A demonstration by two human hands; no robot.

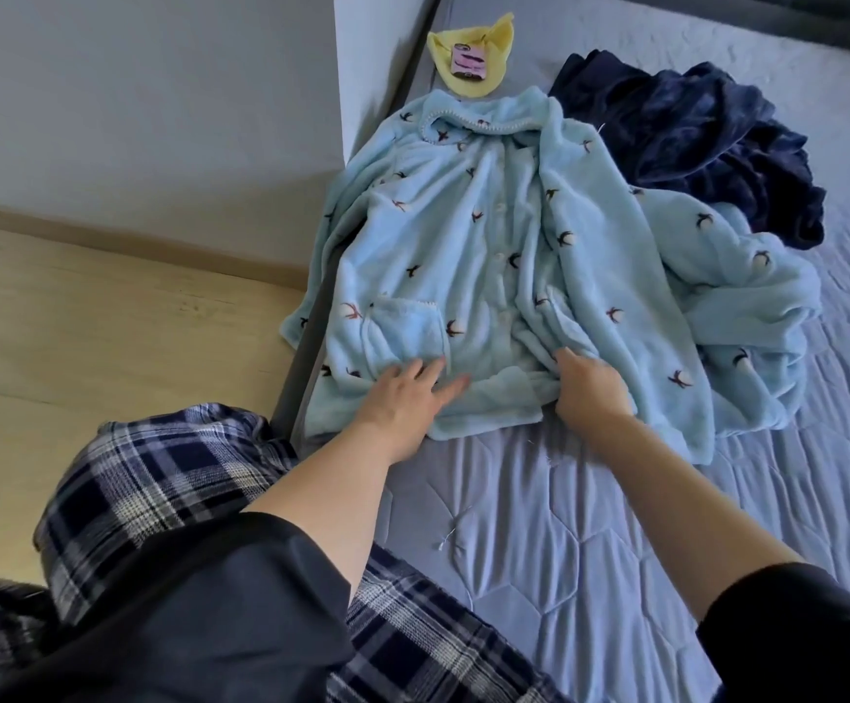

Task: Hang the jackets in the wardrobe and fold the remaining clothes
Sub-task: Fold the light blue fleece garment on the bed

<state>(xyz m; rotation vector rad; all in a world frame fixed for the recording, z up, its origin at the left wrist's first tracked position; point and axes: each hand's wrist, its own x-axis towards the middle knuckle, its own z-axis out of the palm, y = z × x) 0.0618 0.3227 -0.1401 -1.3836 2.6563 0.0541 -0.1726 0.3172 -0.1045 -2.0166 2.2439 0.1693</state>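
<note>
Left hand point(407, 393): fingers straight and spread, flat on the hem of the light blue fleece pyjama top point(488, 276), just below its patch pocket point(405, 329). Right hand point(590, 388): fingers curled into a fold of the same top near the hem, gripping the fabric.

The top lies front up on the bed point(539, 540), collar at 12 o'clock, hem at 6, left sleeve hanging over the bed edge at 9. Print is small dark bird shapes; no readable writing on it.

At 3 o'clock, touching the top: a bunched matching light blue fleece piece point(747, 307). At 1–2 o'clock, a crumpled navy fleece garment point(691, 139), partly overlapped by the blue pieces.

At 12 o'clock, just past the collar: a yellow cloth item point(471, 58) with a pink tag point(468, 63); tag text too small to read.

Grey quilted bed cover. Wooden floor point(83, 317) at 9 o'clock. Plaid trousers point(159, 474) on the person's legs at 7 o'clock.
</note>
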